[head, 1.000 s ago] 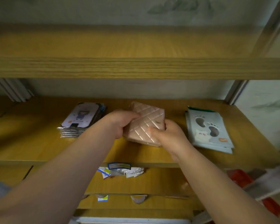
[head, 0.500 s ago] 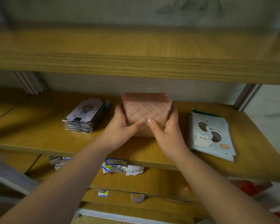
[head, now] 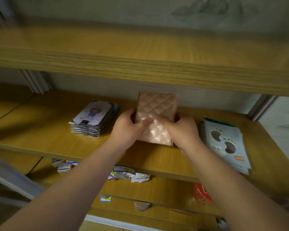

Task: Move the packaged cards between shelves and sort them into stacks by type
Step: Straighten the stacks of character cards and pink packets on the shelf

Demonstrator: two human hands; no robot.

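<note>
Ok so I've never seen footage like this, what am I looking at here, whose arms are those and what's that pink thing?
No machine here: a person wears a camera on the head, looking down at their own arms. The left hand and right hand grip a pink quilted-pattern stack of packaged cards, apparently resting on the wooden middle shelf. Beside it lie a stack with a purple cartoon figure and a grey stack with footprint cutouts. Loose small packets sit on the shelf below.
</note>
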